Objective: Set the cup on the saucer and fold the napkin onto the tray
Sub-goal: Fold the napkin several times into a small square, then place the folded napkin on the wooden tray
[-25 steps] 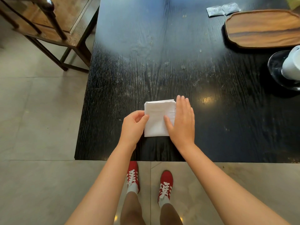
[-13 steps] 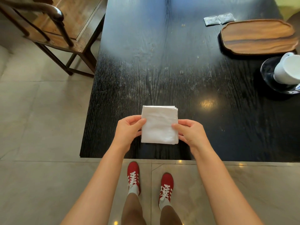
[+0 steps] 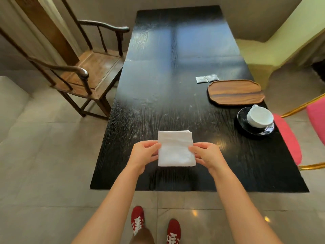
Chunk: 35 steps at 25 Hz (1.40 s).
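Black wood tabletop [image 3: 158,85] runs long and narrow away from me, and I stand at its near end. Toward the right edge, about midway along, lies the wooden tray [image 3: 235,92], its long axis running across the tabletop, bare of anything. Just nearer to me, hard by the same right edge, sits the dark saucer [image 3: 243,123] with the white cup [image 3: 260,117] on it, though the cup looks tipped over rather than standing, so I judge that part wants righting. Close to the near edge, about the middle, is the white napkin [image 3: 175,149], folded to a small square. My left hand [image 3: 143,154] pinches its left side and my right hand [image 3: 207,154] its right side, fingers of both closed on the cloth. I cannot tell whether it is lifted or lying flat.

What the coming move turns on: the tray lies forward and to the right of the napkin, well apart, on my right hand's side. So the right arm has the shorter reach, passing the cup on the way.
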Each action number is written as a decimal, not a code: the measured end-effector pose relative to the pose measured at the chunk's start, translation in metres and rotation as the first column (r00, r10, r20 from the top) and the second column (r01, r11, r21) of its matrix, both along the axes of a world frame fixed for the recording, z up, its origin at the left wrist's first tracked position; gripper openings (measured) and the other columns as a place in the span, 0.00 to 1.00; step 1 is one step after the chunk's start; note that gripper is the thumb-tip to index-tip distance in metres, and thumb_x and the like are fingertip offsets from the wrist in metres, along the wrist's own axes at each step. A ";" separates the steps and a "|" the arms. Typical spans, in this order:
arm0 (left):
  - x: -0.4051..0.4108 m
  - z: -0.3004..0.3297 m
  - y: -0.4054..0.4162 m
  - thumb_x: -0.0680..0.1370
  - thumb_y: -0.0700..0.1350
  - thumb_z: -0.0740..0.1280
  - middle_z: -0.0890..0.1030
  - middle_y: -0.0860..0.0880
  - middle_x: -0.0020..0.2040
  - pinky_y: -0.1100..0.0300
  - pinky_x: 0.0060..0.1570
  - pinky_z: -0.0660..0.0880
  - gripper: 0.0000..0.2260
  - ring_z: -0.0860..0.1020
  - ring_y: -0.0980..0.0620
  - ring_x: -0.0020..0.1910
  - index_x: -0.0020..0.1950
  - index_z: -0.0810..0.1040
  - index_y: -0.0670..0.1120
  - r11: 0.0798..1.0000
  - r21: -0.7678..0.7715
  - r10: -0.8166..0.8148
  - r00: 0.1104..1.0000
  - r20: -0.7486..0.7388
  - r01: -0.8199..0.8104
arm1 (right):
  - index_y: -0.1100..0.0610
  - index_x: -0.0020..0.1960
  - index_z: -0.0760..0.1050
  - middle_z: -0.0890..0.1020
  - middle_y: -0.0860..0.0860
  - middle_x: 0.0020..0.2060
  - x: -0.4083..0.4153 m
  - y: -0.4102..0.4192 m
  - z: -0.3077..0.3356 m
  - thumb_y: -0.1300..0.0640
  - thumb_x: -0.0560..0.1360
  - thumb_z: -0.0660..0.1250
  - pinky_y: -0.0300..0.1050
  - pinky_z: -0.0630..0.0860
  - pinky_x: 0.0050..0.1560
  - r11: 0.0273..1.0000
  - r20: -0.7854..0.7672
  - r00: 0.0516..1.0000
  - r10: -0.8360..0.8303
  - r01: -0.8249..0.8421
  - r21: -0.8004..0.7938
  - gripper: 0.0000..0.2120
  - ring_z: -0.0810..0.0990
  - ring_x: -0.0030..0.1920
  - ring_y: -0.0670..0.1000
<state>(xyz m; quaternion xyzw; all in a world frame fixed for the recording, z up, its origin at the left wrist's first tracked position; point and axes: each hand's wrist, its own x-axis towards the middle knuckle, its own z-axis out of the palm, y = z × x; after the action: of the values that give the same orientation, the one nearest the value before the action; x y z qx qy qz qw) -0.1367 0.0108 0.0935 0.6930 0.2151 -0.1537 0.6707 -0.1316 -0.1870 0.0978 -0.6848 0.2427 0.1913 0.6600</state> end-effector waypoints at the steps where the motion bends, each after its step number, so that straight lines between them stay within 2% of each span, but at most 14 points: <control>1: 0.002 0.010 -0.005 0.76 0.39 0.67 0.84 0.48 0.48 0.66 0.36 0.79 0.08 0.82 0.54 0.46 0.54 0.79 0.44 1.000 -0.023 -0.007 1.000 0.016 0.007 | 0.62 0.49 0.78 0.83 0.56 0.46 0.002 -0.006 0.011 0.65 0.72 0.68 0.37 0.80 0.33 1.000 0.018 1.000 -0.006 0.006 -0.001 0.07 0.83 0.43 0.51; 6: 0.023 0.039 -0.027 0.75 0.38 0.67 0.83 0.48 0.51 0.65 0.38 0.80 0.11 0.82 0.54 0.48 0.56 0.79 0.45 0.993 -0.077 -0.087 0.995 0.049 0.090 | 0.60 0.49 0.78 0.82 0.55 0.46 0.017 -0.032 0.044 0.64 0.72 0.68 0.36 0.77 0.33 0.999 0.097 0.995 -0.018 0.021 -0.035 0.06 0.82 0.44 0.50; 10: 0.044 0.039 -0.033 0.75 0.38 0.67 0.83 0.47 0.51 0.61 0.41 0.80 0.10 0.82 0.52 0.49 0.54 0.79 0.47 0.990 -0.100 -0.095 0.995 0.037 0.098 | 0.62 0.52 0.77 0.82 0.55 0.47 0.038 -0.037 0.046 0.64 0.72 0.68 0.34 0.76 0.30 0.998 0.074 0.997 -0.011 0.016 -0.065 0.09 0.81 0.44 0.48; 16: 0.099 0.033 -0.039 0.75 0.39 0.68 0.84 0.48 0.51 0.60 0.43 0.80 0.11 0.82 0.52 0.50 0.56 0.79 0.46 0.980 -0.106 -0.166 0.986 0.011 0.167 | 0.62 0.54 0.78 0.82 0.56 0.51 0.080 -0.042 0.046 0.66 0.72 0.66 0.39 0.78 0.38 0.992 0.033 0.998 -0.044 0.048 -0.118 0.11 0.81 0.50 0.53; 21: 0.141 0.035 -0.061 0.75 0.38 0.67 0.83 0.47 0.52 0.58 0.45 0.79 0.11 0.81 0.51 0.51 0.57 0.79 0.45 0.970 -0.119 -0.216 0.976 -0.009 0.214 | 0.60 0.54 0.78 0.82 0.56 0.51 0.111 -0.063 0.051 0.66 0.71 0.66 0.42 0.79 0.41 0.984 0.021 0.993 -0.115 0.117 -0.131 0.12 0.81 0.51 0.54; 25: 0.157 0.027 -0.085 0.75 0.37 0.66 0.83 0.47 0.52 0.61 0.42 0.79 0.10 0.81 0.51 0.51 0.55 0.79 0.46 0.969 -0.110 -0.226 0.974 -0.031 0.221 | 0.61 0.55 0.77 0.81 0.56 0.52 0.127 -0.086 0.039 0.67 0.72 0.65 0.47 0.80 0.48 0.982 -0.018 0.989 -0.145 0.142 -0.126 0.12 0.80 0.53 0.55; 30: 0.173 0.016 -0.125 0.75 0.35 0.66 0.83 0.46 0.52 0.58 0.46 0.79 0.12 0.81 0.51 0.51 0.56 0.80 0.44 0.985 -0.050 -0.168 0.984 -0.059 0.166 | 0.63 0.53 0.79 0.82 0.57 0.49 0.150 -0.126 0.020 0.68 0.70 0.66 0.46 0.80 0.44 0.988 -0.027 0.994 -0.105 0.101 -0.114 0.12 0.81 0.49 0.55; 33: 0.176 0.015 -0.158 0.74 0.35 0.67 0.83 0.47 0.50 0.61 0.42 0.79 0.11 0.81 0.51 0.51 0.54 0.79 0.45 0.999 -0.013 -0.048 0.998 -0.045 0.048 | 0.62 0.55 0.77 0.81 0.57 0.49 0.168 -0.154 0.016 0.68 0.69 0.67 0.47 0.80 0.45 0.992 -0.013 0.999 -0.046 0.044 -0.118 0.14 0.81 0.49 0.54; 35: 0.180 0.016 -0.184 0.74 0.36 0.68 0.82 0.46 0.49 0.62 0.40 0.79 0.11 0.81 0.51 0.50 0.55 0.78 0.43 0.999 0.024 0.047 0.998 -0.031 -0.047 | 0.58 0.55 0.74 0.80 0.55 0.49 0.183 -0.178 0.015 0.66 0.68 0.68 0.52 0.80 0.49 0.989 0.000 1.000 -0.018 0.018 -0.144 0.16 0.80 0.48 0.54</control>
<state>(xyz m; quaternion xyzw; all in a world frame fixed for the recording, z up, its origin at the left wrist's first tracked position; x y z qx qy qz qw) 0.0428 -0.1736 0.1092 0.6930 0.2436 -0.1462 0.6626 0.0509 -0.3645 0.1126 -0.7282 0.2623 0.1678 0.6106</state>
